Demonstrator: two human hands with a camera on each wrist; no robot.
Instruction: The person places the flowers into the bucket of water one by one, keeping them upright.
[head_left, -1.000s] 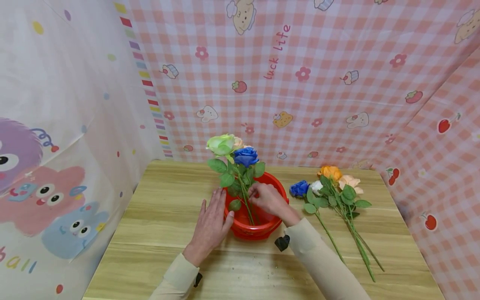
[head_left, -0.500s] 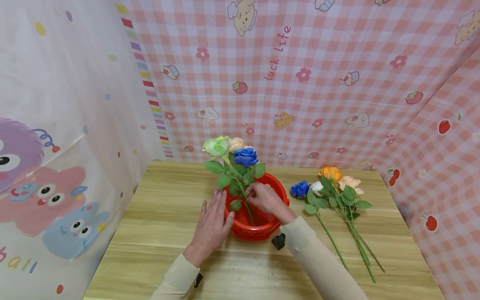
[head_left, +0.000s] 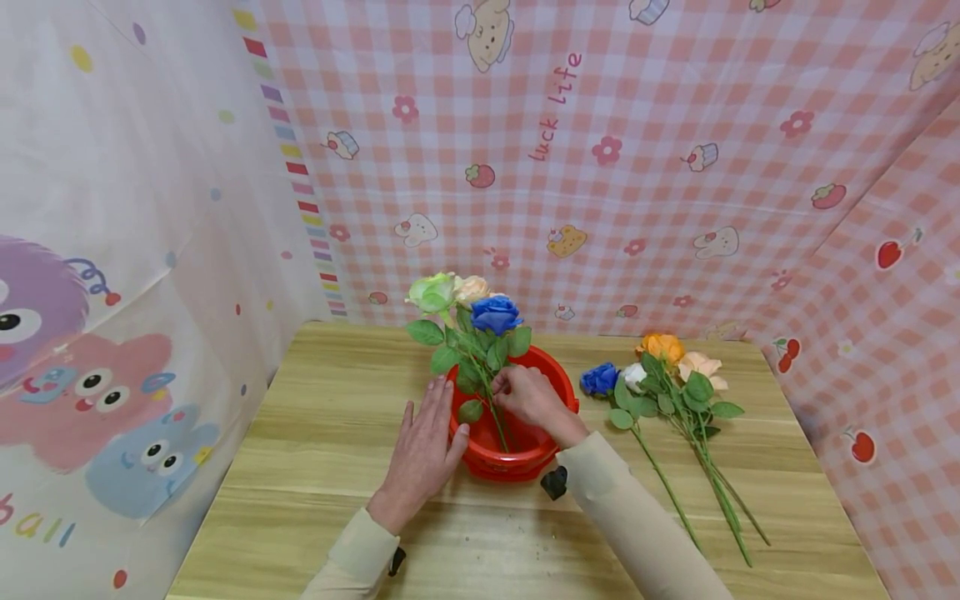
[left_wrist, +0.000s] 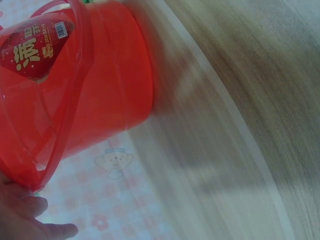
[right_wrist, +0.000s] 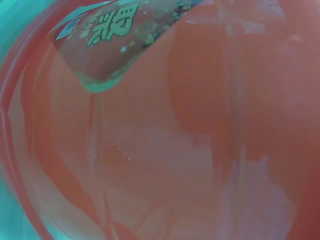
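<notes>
The green rose (head_left: 431, 293) has swung left, uncovering more of the peach rose (head_left: 472, 289); we judge they're being spread apart. Our right hand (head_left: 534, 397) pinches a stem (head_left: 498, 423) inside the red bucket (head_left: 508, 468); our straight-fingered left hand (head_left: 422, 450) touches its side.
</notes>
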